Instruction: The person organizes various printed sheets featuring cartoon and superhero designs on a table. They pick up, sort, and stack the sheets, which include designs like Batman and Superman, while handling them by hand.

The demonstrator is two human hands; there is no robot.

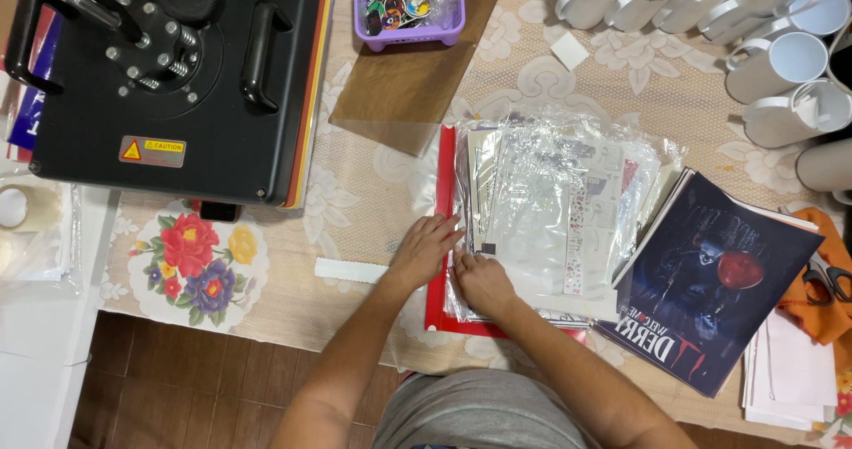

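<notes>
Clear plastic sleeves: a crinkled stack of clear plastic sleeves holding printed sheets lies on a red flat folder, in the middle of the surface, which wears a cream lace cloth.
Left hand: left hand lies flat, fingers spread, on the stack's near left edge and the red folder; it grips nothing.
Right hand: right hand sits just beside the left, fingertips pinching the near corner of the plastic.
Right of stack: a dark glossy poster with a red balloon touches the stack, resting on white paper; farther right, black-handled scissors lie on an orange cloth.
Left of hands: a white paper strip lies near the left hand; a floral mat sits beyond it.
Farther back: a brown paper sheet lies behind the stack.
Far edge: a black heat press at the left, a purple basket of small items at centre, white mugs at the right.
</notes>
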